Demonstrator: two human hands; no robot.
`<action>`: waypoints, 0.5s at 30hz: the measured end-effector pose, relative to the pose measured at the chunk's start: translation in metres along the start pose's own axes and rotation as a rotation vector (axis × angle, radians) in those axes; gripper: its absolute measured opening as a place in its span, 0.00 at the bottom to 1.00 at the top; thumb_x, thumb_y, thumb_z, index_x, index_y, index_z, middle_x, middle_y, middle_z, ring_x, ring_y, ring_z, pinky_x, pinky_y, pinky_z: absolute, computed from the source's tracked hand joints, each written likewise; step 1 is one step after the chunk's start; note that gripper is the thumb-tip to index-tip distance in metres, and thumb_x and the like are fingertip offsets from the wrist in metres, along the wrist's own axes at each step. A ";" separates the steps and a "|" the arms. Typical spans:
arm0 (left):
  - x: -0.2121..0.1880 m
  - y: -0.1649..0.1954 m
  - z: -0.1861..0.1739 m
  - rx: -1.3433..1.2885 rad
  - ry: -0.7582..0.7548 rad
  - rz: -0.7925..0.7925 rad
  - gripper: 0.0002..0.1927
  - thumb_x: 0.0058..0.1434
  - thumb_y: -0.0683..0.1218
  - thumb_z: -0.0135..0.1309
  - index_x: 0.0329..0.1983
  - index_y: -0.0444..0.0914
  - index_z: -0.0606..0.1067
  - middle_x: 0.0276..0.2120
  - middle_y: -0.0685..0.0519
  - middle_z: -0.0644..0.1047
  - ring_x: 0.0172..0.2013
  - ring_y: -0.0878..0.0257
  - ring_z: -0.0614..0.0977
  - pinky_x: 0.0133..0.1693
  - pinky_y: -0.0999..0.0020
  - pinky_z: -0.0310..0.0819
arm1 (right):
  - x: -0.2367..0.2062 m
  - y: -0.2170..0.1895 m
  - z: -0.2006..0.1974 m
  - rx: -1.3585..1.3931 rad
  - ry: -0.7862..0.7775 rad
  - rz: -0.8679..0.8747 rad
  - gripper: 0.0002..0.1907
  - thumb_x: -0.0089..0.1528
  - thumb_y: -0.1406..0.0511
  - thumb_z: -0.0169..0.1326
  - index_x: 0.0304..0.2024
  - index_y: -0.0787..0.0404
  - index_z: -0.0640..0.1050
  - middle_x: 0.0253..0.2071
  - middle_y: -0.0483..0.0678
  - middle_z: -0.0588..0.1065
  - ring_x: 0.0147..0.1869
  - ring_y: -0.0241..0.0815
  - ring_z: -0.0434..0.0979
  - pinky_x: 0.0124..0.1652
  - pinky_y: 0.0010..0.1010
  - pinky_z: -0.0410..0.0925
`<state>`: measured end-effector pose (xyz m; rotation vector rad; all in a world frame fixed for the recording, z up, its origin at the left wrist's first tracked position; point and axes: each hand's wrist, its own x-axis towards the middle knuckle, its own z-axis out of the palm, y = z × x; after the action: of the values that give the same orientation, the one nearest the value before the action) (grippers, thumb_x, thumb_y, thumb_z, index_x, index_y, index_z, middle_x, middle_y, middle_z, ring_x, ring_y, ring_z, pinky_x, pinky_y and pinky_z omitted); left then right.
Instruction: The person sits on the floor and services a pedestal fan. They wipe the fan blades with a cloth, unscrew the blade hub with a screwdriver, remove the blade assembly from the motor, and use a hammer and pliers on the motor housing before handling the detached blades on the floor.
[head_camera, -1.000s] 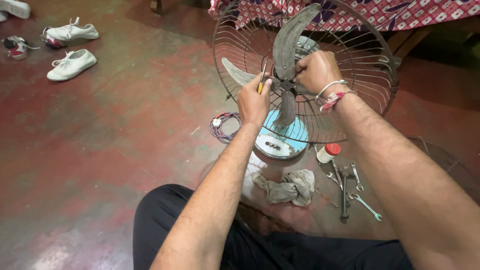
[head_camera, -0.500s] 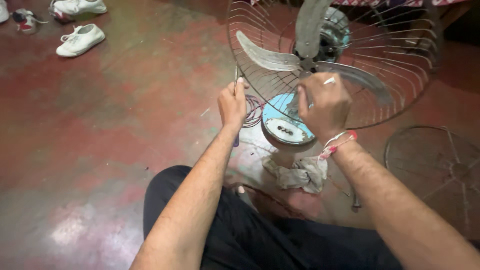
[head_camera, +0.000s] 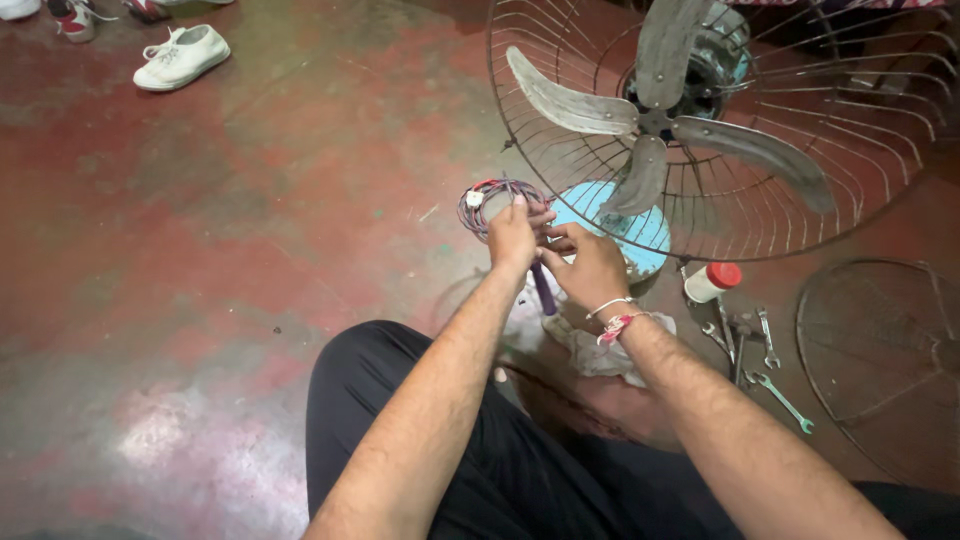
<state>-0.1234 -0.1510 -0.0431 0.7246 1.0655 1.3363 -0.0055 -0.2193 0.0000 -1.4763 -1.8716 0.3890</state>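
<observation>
White bottle (head_camera: 706, 284), red cap, lying beside fan base.

Single head-worn view, pitched steeply down and slightly forward from above the person's lap. Close range: both forearms run up from the near edge to mid-frame. Fan cage (head_camera: 720, 130) fills far right, red floor (head_camera: 250, 250) spreads left, white shoe (head_camera: 182, 57) at far-left corner. No second view.
</observation>
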 end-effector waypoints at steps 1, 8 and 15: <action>0.000 -0.002 0.001 -0.049 -0.045 -0.015 0.24 0.73 0.55 0.37 0.42 0.32 0.75 0.36 0.44 0.83 0.27 0.59 0.84 0.26 0.66 0.77 | -0.001 0.002 0.003 0.007 -0.020 0.056 0.15 0.56 0.61 0.65 0.42 0.61 0.82 0.34 0.51 0.83 0.38 0.45 0.85 0.39 0.36 0.75; 0.023 0.025 -0.027 0.741 -0.217 -0.125 0.27 0.69 0.61 0.50 0.42 0.33 0.83 0.34 0.44 0.85 0.27 0.59 0.84 0.28 0.65 0.78 | 0.001 0.006 0.035 0.001 -0.063 0.116 0.11 0.57 0.60 0.65 0.39 0.59 0.83 0.31 0.51 0.82 0.35 0.46 0.85 0.38 0.36 0.75; 0.047 0.093 -0.144 0.872 -0.096 -0.161 0.18 0.61 0.54 0.61 0.48 0.38 0.81 0.34 0.51 0.84 0.26 0.63 0.85 0.26 0.64 0.82 | 0.014 -0.019 0.081 -0.018 -0.189 0.094 0.10 0.59 0.60 0.62 0.41 0.57 0.83 0.30 0.50 0.82 0.34 0.48 0.84 0.36 0.39 0.73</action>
<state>-0.2958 -0.1145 -0.0234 1.2856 1.5989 0.6475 -0.0764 -0.1964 -0.0400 -1.5903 -1.9601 0.5748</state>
